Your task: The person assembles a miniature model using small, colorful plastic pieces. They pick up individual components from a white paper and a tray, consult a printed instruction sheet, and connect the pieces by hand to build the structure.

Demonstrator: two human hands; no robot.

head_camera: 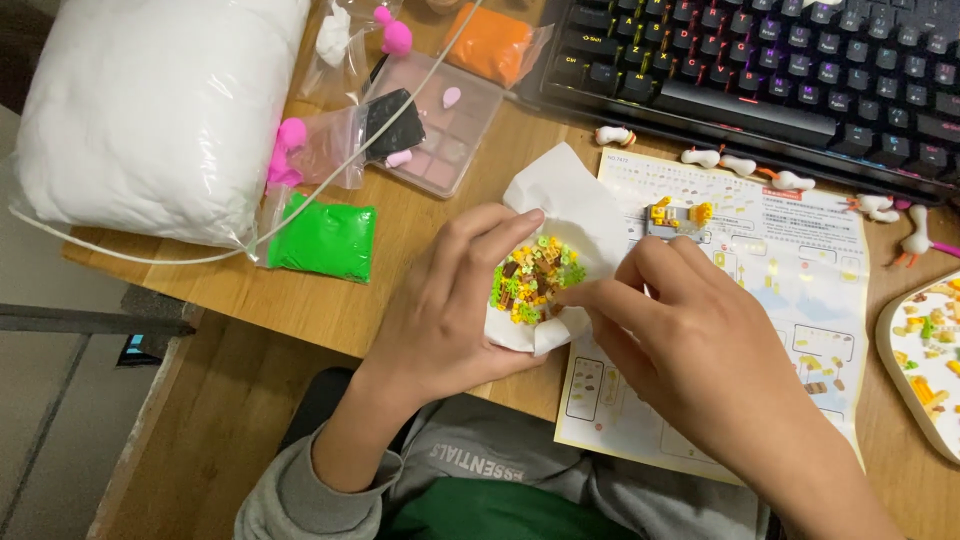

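Observation:
My left hand [450, 300] cups a crumpled white paper [560, 200] that holds several tiny building bricks [533, 278] in green, yellow, brown and orange. My right hand [680, 330] reaches in from the right, with thumb and forefinger pinched at the edge of the brick pile. Whether a brick is between the fingertips cannot be told. A small half-built model [672, 218] in grey, yellow and orange stands on the printed instruction sheet [790, 270] just beyond my right hand.
A black keyboard [760, 70] lies at the back right, with small white duck figures [720, 158] along its front. Bags of green [322, 240], orange [490, 42] and white [150, 110] clay sit left. A compartment tray [440, 130] and a plate with bricks [925, 360] flank the work area.

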